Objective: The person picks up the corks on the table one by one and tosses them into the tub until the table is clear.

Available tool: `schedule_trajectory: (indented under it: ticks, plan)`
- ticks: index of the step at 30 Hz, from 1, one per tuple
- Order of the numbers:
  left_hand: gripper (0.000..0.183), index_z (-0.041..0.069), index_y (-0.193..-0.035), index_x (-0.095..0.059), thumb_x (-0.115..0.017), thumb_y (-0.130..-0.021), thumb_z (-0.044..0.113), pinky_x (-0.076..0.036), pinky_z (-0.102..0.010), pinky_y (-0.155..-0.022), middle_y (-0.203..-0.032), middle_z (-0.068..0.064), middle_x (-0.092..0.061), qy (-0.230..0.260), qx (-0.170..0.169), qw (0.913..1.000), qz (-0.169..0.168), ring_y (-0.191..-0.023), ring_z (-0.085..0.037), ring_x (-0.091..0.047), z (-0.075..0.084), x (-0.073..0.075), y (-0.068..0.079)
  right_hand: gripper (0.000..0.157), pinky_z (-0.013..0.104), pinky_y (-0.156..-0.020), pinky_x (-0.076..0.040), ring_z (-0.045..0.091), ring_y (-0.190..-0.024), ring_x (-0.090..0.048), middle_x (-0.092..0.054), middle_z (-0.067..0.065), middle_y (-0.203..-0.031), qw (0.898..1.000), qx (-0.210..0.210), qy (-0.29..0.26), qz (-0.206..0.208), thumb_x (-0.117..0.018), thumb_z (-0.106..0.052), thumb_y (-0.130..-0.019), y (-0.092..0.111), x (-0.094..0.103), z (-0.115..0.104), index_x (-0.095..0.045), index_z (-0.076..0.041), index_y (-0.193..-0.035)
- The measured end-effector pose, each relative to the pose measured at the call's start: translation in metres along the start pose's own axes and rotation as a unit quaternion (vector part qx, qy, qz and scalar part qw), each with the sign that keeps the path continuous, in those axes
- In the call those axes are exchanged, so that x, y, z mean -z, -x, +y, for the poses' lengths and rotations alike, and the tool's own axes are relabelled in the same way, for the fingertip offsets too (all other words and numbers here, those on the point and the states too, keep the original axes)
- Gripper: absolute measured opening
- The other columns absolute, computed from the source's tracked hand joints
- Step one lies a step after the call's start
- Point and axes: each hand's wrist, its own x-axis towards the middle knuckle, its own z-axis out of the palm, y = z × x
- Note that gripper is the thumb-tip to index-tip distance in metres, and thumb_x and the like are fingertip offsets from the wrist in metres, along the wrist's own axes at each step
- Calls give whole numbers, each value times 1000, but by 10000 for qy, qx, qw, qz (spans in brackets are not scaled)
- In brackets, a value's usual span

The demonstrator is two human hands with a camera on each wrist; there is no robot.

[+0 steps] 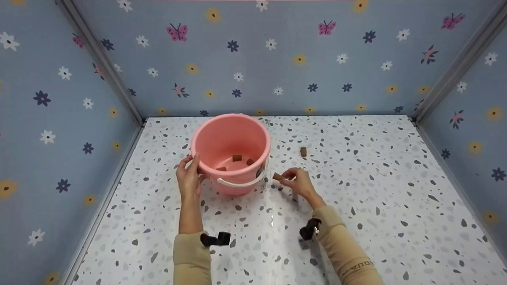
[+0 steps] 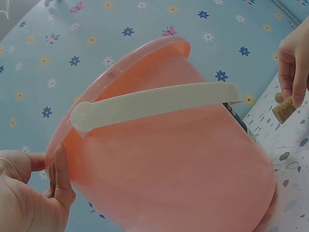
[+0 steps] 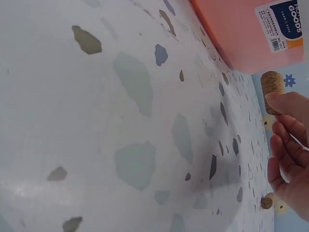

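A pink bucket [image 1: 241, 182] with a white handle [image 1: 241, 183] stands on the speckled table, tipped a little in the left wrist view. My left hand [image 1: 189, 178] grips its rim at the left side, with the thumb and fingers on either side of the edge [image 2: 57, 140]. Between thumb and fingertips, my right hand [image 1: 300, 183] pinches a cork [image 3: 272, 89] just right of the bucket, below rim height. Three brown corks show on the bucket's bottom, one of them a cork [image 1: 237, 157] near the middle. Another cork [image 1: 303, 151] is on the table beyond my right hand.
The speckled tabletop [image 1: 380, 190] reaches the flowered back wall [image 1: 269, 79], with patterned side panels left and right. A printed label [image 3: 282, 26] is stuck on the bucket's side. Black camera mounts [image 1: 217, 239] sit on both sleeves.
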Motion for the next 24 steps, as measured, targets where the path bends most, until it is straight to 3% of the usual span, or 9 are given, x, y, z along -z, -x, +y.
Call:
schedule_trajectory:
  ticks: [2,8,13,19,24]
  plan:
    - [38,2,-108,-48,-65,-82,24,-47,-25,-39,-76,-12,-61,-13,16,10000,26,-49,-16,-54,27,-16,30,11,33,-65,-48,18,-72,-55,-62,4,-74,9998,166,-21,50,-72,-6,-72,1,2,-3,-66,-2,-81]
    - [33,3,-110,-45,-59,-86,22,-46,-21,-41,-67,-3,-60,-267,193,9992,239,-46,-9,-50,53,-34,56,13,34,-64,-48,22,-72,-57,-63,7,-77,9986,495,-113,161,-72,-5,-72,4,10,-13,-66,-1,-81]
    - [33,5,-109,-44,-58,-87,23,-47,-21,-43,-67,-1,-60,-294,309,9989,203,-48,-9,-51,56,-35,58,13,35,-64,-48,21,-73,-57,-63,6,-78,9985,484,-64,231,-72,-5,-72,5,16,-21,-66,-2,-82]
    - [35,3,-110,-45,-60,-85,23,-47,-21,-42,-70,-3,-61,-302,199,9991,236,-49,-9,-51,52,-34,55,14,39,-66,-48,21,-74,-57,-63,7,-81,9971,723,-102,216,-72,-6,-73,8,25,-33,-66,-2,-84]
    - [43,3,-110,-48,-66,-80,27,-48,-25,-42,-80,-13,-62,-90,86,9998,131,-51,-15,-53,26,-18,27,14,42,-66,-48,21,-75,-57,-63,7,-84,9935,1092,-170,256,-72,-7,-73,10,33,-46,-66,-3,-86]
